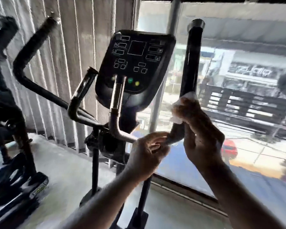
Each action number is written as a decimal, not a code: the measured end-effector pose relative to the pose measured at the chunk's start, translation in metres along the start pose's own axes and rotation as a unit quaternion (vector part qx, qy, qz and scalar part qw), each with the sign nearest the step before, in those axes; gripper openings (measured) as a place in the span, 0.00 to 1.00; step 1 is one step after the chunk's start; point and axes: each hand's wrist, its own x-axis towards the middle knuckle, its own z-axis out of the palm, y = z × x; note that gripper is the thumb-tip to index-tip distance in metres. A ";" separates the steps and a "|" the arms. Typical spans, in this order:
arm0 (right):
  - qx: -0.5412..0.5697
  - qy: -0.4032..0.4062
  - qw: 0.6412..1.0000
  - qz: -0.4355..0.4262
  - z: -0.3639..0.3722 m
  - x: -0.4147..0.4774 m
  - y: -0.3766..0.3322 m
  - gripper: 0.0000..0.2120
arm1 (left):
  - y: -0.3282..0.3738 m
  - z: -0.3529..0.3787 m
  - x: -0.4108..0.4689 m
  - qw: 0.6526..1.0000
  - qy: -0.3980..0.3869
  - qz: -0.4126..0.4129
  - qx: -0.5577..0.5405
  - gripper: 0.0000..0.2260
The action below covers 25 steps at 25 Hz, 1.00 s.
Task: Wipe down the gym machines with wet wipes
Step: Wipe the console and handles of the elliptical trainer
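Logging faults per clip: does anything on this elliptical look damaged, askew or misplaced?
Nothing stands out. The console looks intact; the right hand grips a white wipe round the upright handlebar, the left hand holding its base.

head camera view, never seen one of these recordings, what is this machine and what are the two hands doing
This single picture comes from a camera worn on the person's head, looking forward and down, so the two arms reaching in are their own. In front stands a gym machine with a dark console carrying buttons. The right hand wraps a white wet wipe round the upright handlebar. The left hand pinches the same bar lower down, apparently steadying it. Behind are vertical blinds and a window onto a street. Another machine stands at the left.
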 end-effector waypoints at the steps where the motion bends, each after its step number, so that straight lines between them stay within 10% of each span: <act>1: -0.017 -0.048 0.999 -0.013 -0.005 -0.006 0.002 0.15 | -0.008 0.001 0.000 1.000 -0.004 -0.007 0.004 0.18; 7: -0.206 -0.313 0.882 -0.285 -0.053 0.004 0.017 0.16 | -0.037 -0.005 0.003 0.996 0.016 -0.083 -0.011 0.10; 11: -0.187 -0.255 0.933 -0.172 -0.033 -0.001 0.008 0.15 | -0.050 -0.003 -0.006 0.994 0.035 -0.104 0.025 0.09; 16: -0.247 -0.387 0.846 -0.273 -0.041 -0.041 0.028 0.10 | -0.063 -0.013 -0.016 0.989 0.031 -0.134 0.046 0.07; 19: -0.230 -0.269 0.923 -0.154 -0.075 -0.016 0.023 0.15 | -0.061 -0.019 -0.014 0.987 0.064 -0.144 0.018 0.08; 22: -0.109 0.020 0.984 0.141 -0.057 -0.004 0.007 0.14 | -0.038 -0.018 -0.002 0.990 0.109 -0.085 0.001 0.08; 25: 0.207 0.221 0.871 0.387 0.005 -0.003 -0.023 0.14 | -0.003 -0.017 0.006 0.994 0.104 0.021 -0.029 0.05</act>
